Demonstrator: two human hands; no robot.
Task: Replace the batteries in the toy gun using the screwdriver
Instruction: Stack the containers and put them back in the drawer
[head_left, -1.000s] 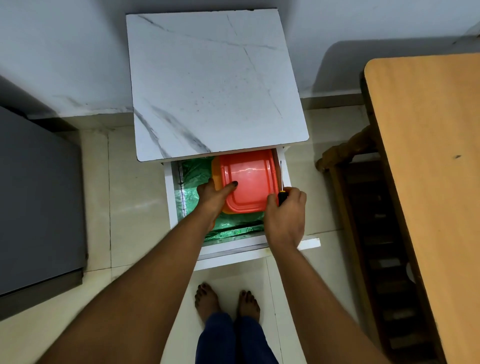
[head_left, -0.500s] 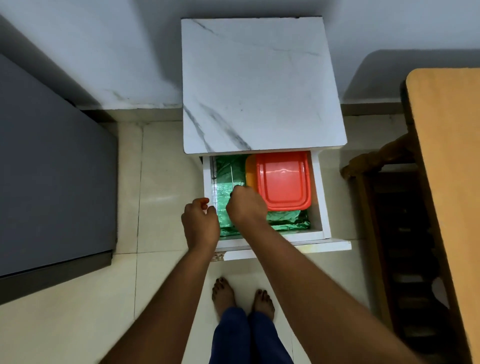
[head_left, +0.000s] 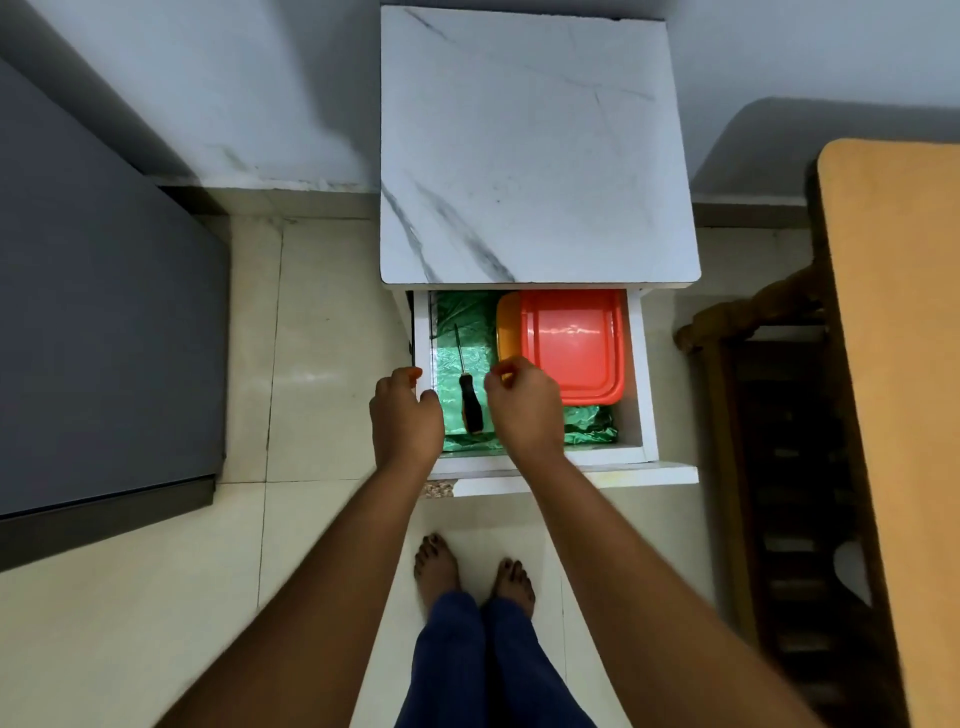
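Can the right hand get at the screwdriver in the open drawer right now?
Probably yes. The screwdriver lies uncovered on the green liner, just left of the right hand, and the red container sits off to the other side, not over it.
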